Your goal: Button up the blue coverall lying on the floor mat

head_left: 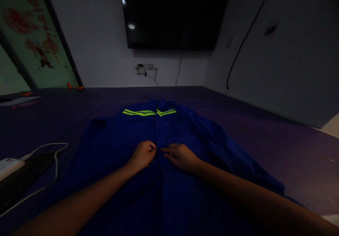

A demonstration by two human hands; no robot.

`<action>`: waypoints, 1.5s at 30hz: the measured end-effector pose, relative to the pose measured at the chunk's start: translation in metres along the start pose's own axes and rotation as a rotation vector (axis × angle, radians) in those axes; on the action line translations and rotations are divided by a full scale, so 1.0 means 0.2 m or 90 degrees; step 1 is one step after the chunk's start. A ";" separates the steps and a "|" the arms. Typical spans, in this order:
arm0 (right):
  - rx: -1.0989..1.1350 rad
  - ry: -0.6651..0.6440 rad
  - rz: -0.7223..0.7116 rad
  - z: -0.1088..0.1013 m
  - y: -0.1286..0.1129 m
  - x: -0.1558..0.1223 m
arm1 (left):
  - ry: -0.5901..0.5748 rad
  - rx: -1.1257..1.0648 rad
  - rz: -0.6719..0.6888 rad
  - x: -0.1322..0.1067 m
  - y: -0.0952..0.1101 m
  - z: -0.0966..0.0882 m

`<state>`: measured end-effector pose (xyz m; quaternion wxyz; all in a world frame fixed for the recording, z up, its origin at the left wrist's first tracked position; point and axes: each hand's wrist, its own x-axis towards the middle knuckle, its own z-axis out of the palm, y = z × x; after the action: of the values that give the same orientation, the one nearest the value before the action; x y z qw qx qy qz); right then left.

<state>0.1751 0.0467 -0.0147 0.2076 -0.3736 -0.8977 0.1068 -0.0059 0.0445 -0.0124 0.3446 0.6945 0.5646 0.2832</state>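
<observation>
A dark blue work jacket (132, 133) lies spread on the floor, collar at the far end. Across its chest runs a yellow-green reflective strip (140, 112), split by the front opening. My left hand (145, 154) is closed at the front edge in the middle, thumb and fingers pinched together on the cloth. Just right of that edge, my right hand (181, 156) rests low over the jacket, its index finger stretched toward the left hand and its thumb apart. Any button between the hands is too dark to make out.
A white power strip (10, 167) with a white cable (56, 165) lies at the left on a dark flat object. Purple flooring (265, 130) surrounds the jacket. A large black screen (174, 17) hangs on the far wall. Small orange objects (79, 87) sit by the glass door.
</observation>
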 end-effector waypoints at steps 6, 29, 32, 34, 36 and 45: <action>-0.096 -0.017 -0.042 -0.03 -0.01 -0.01 | 0.013 -0.025 -0.016 0.00 0.00 0.00; -0.010 -0.091 -0.122 -0.13 -0.20 -0.16 | -0.255 -0.080 -0.108 -0.20 0.07 -0.06; 0.003 -0.067 -0.127 -0.08 -0.16 -0.17 | -0.318 -0.097 -0.123 -0.24 0.08 -0.07; 0.016 -0.059 -0.118 -0.06 -0.15 -0.17 | -0.356 -0.116 -0.112 -0.26 0.07 -0.08; 0.038 -0.057 -0.102 -0.05 -0.15 -0.17 | -0.385 -0.132 -0.098 -0.26 0.06 -0.08; 0.081 -0.101 -0.094 -0.08 -0.16 -0.18 | -0.421 -0.136 -0.074 -0.26 0.05 -0.09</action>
<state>0.1851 -0.0008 -0.0008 0.1669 -0.2827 -0.9278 0.1774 -0.0247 -0.0056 0.0065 0.5952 0.6755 0.4279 0.0801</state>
